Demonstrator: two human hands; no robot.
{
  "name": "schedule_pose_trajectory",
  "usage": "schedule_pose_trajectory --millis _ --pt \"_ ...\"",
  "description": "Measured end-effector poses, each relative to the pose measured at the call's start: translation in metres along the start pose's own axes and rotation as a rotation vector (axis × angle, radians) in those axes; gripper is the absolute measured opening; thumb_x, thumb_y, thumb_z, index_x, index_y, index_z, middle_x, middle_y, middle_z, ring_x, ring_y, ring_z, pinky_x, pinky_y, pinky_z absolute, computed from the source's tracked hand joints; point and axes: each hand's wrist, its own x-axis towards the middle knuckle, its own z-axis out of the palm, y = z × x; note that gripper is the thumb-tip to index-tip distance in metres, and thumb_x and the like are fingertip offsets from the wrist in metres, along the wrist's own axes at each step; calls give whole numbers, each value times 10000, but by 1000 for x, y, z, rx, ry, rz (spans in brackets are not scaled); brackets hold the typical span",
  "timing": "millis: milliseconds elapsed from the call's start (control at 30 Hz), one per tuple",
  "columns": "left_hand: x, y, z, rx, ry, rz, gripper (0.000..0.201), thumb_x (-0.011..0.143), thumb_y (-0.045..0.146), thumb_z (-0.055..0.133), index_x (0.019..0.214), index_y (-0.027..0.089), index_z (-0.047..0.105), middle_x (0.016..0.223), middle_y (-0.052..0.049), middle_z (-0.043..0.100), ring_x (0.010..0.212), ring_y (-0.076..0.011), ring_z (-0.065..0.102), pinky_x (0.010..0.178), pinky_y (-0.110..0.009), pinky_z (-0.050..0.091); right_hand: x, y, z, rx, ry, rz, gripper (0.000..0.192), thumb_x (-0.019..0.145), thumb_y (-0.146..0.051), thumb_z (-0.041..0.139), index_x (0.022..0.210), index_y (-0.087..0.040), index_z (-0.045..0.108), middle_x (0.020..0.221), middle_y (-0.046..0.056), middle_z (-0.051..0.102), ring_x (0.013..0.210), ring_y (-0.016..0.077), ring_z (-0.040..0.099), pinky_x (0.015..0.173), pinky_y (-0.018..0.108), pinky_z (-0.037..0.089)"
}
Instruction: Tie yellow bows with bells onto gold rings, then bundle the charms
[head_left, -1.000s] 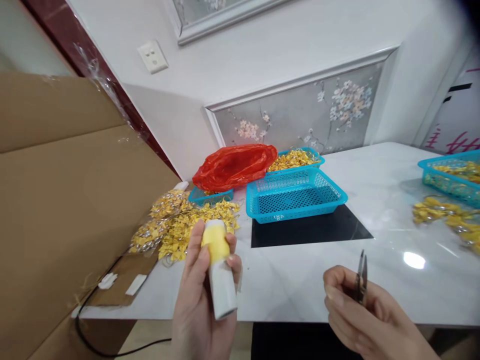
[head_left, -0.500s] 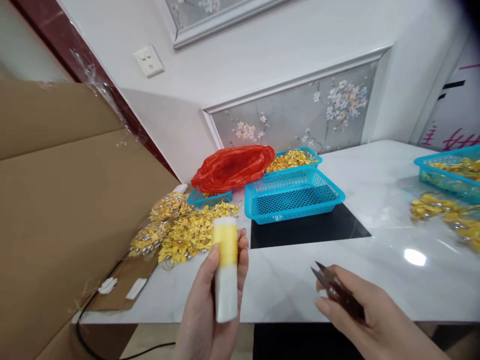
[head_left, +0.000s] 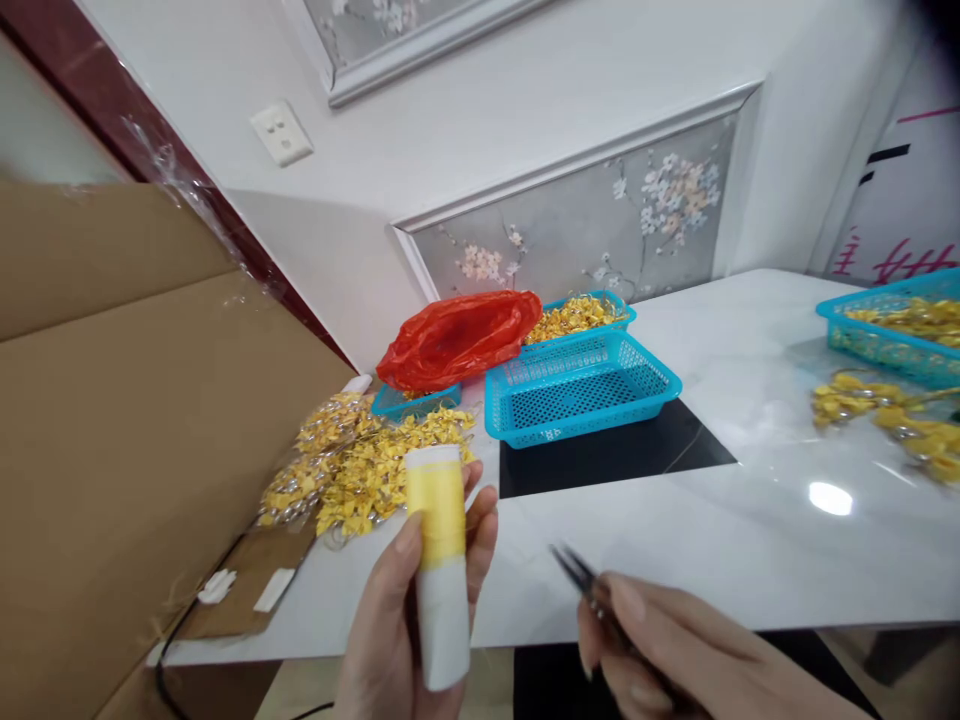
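At the near edge of the white table (head_left: 750,540), we held a yellow-and-white tube (head_left: 439,510) in our left hand (head_left: 390,615); it lay against the hand nearly upright, its yellow part toward the top, its white lower end in front of the palm; our thumb pressed its left side and our fingers curled around from the right, so that the hand was closed about it, with the top rim rising above the thumb; to the right, our right hand (head_left: 675,640) pinched a dark two-pronged tool (head_left: 598,602) between thumb and fingers; its blurred points reached up and left, near the tube but apart from it; behind the tube we had a heap of yellow flowers (head_left: 375,475) spread on the table, with a red bag (head_left: 454,345) beyond; farther back and right of the tube, a blue basket (head_left: 592,420) rested partly over a black panel (head_left: 615,468); on our left stood a tall cardboard sheet (head_left: 150,440), well apart from the right hand.
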Motion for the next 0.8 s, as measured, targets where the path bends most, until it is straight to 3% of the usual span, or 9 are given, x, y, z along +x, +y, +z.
schedule_pose_trajectory --millis 100,200,267,333,400,500,633,800 --pt "1 3 -4 -21 -25 -28 258 877 144 552 1073 92 712 1138 -168 740 967 -265 729 836 -298 594 6 -3 -13 -339 211 -199 341 881 -526 551 1022 -227 636 689 -15 443 591 126 373 542 243 307" --pt "6 8 -11 -11 -75 -35 289 889 113 519 1123 72 683 1156 -208 722 964 -275 729 838 -307 591 19 -7 -27 -588 196 -163 354 794 -269 662 1144 -263 611 727 -35 483 622 119 419 566 221 340" --pt "9 12 -17 -12 -135 -23 342 896 101 495 1204 69 638 1184 -233 701 996 -286 716 867 -326 577 28 -7 -34 -667 107 -121 254 752 -203 662 1005 -232 659 653 -51 450 573 104 383 516 213 294" --pt "10 16 -23 -24 -178 -12 415 910 111 469 1314 78 556 1217 -244 679 1041 -292 695 897 -341 560 35 -7 -40 -719 95 -141 69 794 -223 609 740 -182 624 591 -48 394 551 100 342 502 227 247" --pt "11 20 -28 -39 -174 -5 477 923 133 454 1398 87 465 1228 -243 674 1045 -288 693 893 -340 564 36 -9 -46 -726 127 -179 296 873 -299 520 606 -173 496 581 -36 366 565 108 337 527 242 246" --pt "9 23 -30 -42 -123 20 523 926 144 457 1441 81 393 1214 -241 683 987 -268 722 864 -323 578 30 -15 -56 -657 124 -240 417 936 -449 414 611 -188 414 609 -27 351 590 122 344 569 259 276" --pt "8 21 -28 -55 -60 65 502 907 101 456 1409 87 439 1188 -218 705 951 -245 737 855 -314 585 15 -21 -63 -567 157 -314 502 934 -562 424 594 -195 378 603 -29 309 574 125 310 558 275 258" --pt "6 20 -28 -27 -60 25 414 898 122 509 1309 118 558 1214 -171 703 938 -221 741 776 -254 617 5 -19 -61 -623 248 -335 502 956 -556 404 606 -201 345 614 -26 284 563 125 303 534 277 262"
